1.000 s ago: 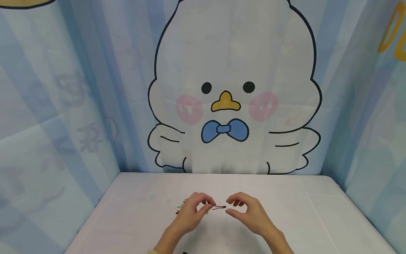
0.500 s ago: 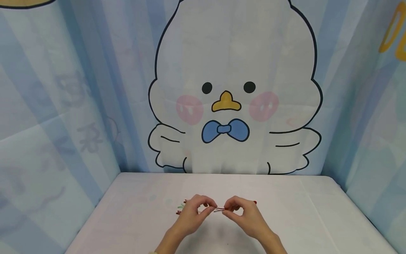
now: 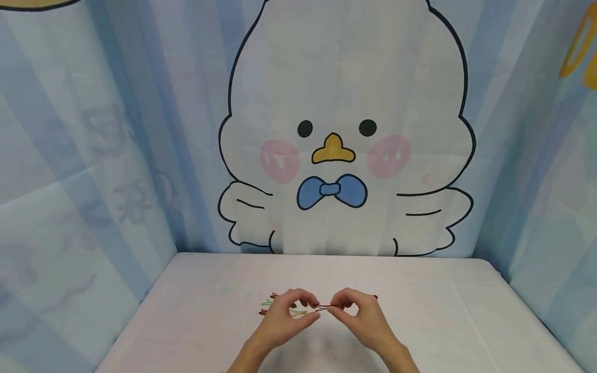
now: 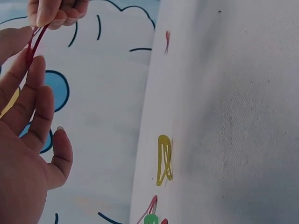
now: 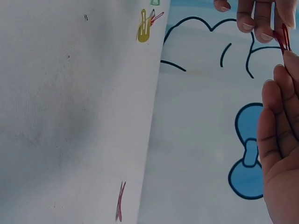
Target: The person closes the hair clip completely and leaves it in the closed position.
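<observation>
Red hair clip [image 3: 324, 305]: between my two hands, held up off the desk [image 3: 210, 331]; its thin arms look parted at the end toward the left.
Right hand [image 3: 368, 316]: narrow, thumb and forefinger pinching the clip at its right end.
Left hand [image 3: 282, 316]: thumb and forefinger parted a little at the clip's other end, the remaining fingers spread in the left wrist view; fingertips meet the clip, but I cannot tell whether they grip it or only press an arm.
Clips at the left: a yellow clip [image 4: 161, 161] lies on the desk, with a green clip [image 4: 151, 219] and a few red clips [image 3: 263, 312] near it, partly behind my left hand in the head view.
Lone clip at the right: a small red piece [image 5: 120, 201], probably another clip seen edge-on, lies on the desk beyond my right hand, well apart from the others.
Step in hand: I judge this to be working the clip's snap with both hands; whether I am opening or closing it, I cannot tell.
Next move: it calls for a steady right pinch while my left fingertips finish flexing the arms; pressed off-centre, the thin clip could twist or spring away.
</observation>
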`<control>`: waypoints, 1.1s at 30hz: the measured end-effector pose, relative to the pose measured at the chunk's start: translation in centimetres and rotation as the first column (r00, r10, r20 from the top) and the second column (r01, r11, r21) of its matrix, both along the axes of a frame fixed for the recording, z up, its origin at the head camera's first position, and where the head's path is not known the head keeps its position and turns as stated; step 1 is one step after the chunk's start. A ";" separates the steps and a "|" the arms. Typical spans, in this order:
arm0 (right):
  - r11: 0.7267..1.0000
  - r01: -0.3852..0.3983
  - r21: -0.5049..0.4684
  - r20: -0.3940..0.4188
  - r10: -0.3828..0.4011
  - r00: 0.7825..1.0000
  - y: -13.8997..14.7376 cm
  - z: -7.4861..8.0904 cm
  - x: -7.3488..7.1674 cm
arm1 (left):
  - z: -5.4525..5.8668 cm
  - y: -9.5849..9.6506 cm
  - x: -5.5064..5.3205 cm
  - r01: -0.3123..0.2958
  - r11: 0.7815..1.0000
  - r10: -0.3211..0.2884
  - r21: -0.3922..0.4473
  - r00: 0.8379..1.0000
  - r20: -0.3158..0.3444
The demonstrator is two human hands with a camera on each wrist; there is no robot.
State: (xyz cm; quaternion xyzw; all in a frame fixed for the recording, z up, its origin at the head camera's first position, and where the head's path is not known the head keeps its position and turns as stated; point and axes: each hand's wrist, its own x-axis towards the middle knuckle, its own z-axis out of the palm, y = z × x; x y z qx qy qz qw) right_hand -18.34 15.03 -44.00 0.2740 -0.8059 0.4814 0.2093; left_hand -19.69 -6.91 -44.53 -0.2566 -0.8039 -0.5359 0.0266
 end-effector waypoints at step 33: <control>0.994 0.077 -0.072 -0.028 -0.079 0.996 -1.5 -1.0 -0.3 | -0.3 1.0 -0.1 -0.186 0.981 0.186 0.054 0.982 0.014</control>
